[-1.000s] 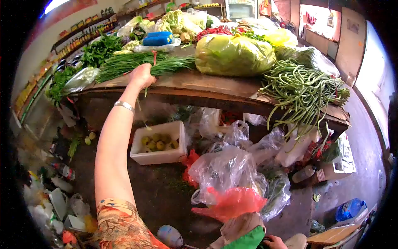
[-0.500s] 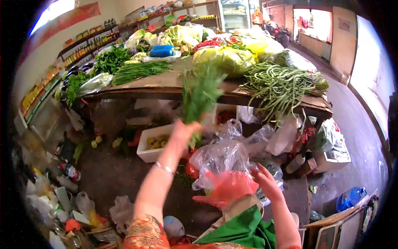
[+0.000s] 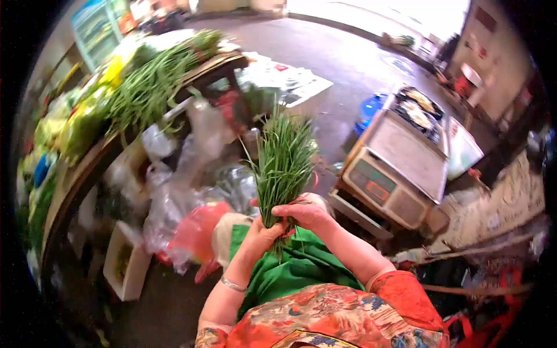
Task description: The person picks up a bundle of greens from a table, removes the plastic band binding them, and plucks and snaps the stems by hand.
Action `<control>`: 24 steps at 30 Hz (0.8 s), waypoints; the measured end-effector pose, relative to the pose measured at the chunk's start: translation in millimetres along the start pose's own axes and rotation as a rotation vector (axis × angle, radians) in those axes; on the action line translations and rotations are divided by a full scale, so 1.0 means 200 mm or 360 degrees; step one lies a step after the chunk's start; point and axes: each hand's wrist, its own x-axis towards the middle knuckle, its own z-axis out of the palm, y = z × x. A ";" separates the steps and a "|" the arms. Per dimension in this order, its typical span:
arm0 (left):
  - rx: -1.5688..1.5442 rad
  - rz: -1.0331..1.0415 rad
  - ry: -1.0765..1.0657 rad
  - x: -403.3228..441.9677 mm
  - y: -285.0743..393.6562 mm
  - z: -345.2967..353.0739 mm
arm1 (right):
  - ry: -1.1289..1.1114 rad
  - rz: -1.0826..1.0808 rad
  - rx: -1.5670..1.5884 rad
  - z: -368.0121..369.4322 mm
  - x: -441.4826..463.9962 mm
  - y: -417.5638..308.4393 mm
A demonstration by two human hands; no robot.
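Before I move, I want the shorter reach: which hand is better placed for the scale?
Likely the right hand: it is nearer the scale, which stands on that side. The left hand, gripping the green bundle low down, could perhaps hold it alone.

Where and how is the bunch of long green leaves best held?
The bunch of green leaves is probably best wrapped around its gathered lower end, coming from the near side, where the left grip and right grip meet: it narrows there, while the thin blades fan out loosely on the far side.

stalks (image 3: 284,159): green | cloth (image 3: 301,255): green | shirt (image 3: 325,304): orange-red, patterned | jug (image 3: 369,110): blue
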 end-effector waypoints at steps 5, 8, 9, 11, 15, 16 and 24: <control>0.0185 -0.0174 -0.0525 0.21 0.08 0.37 | 0.0494 -0.0180 0.0015 -0.25 -0.32 -0.12; 0.0395 0.0138 -0.0808 0.44 0.16 0.63 | 0.0855 -0.0509 -0.0207 -0.27 -0.52 -0.46; 0.0362 0.0259 -0.0905 0.52 0.19 0.72 | 0.0840 -0.0754 -0.0359 -0.39 -0.54 -0.51; 0.0470 0.0300 -0.1087 0.67 0.33 0.91 | 0.0905 -0.0838 -0.0404 -0.50 -0.62 -0.69; 0.0183 0.0579 -0.1076 0.91 0.51 1.30 | 0.1116 -0.1204 -0.0736 -0.72 -0.76 -0.98; 0.0149 0.0638 -0.1072 1.00 0.47 1.36 | 0.1137 -0.1075 -0.0736 -0.79 -0.79 -1.01; 0.1323 0.1362 -0.0792 1.57 -0.25 1.46 | 0.0932 -0.0929 0.0107 -1.32 -0.83 -0.66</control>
